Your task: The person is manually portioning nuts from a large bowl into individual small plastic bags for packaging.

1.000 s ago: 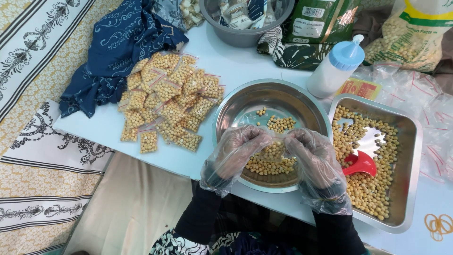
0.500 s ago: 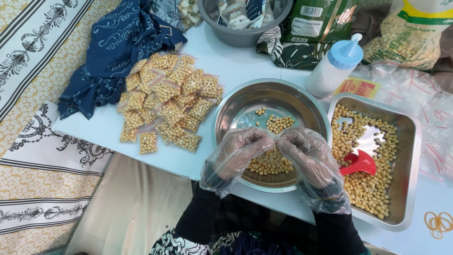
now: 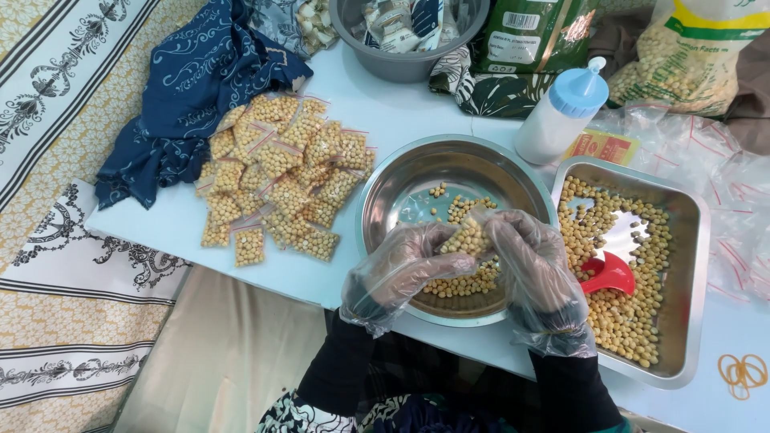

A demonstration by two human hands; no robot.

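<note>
At frame centre a round steel bowl (image 3: pixel 417 172) holds loose yellow beans; above it both gloved hands — left hand (image 3: pixel 401 269), right hand (image 3: pixel 533 265) — pinch a small clear bag of beans (image 3: pixel 469 236) between them, each grip closed on it. Right of the bowl, a steel tray (image 3: pixel 694 265) holds more beans and a red scoop (image 3: pixel 609 277). Filled packets (image 3: pixel 281 188) pile at left — bare desk (image 3: pixel 168 232) runs to the lower-left edge.

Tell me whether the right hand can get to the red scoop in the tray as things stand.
Probably yes. The red scoop lies uncovered on the chickpeas in the steel tray, just beside the right hand, but that hand and the left hand are pinching a small bag.
</note>
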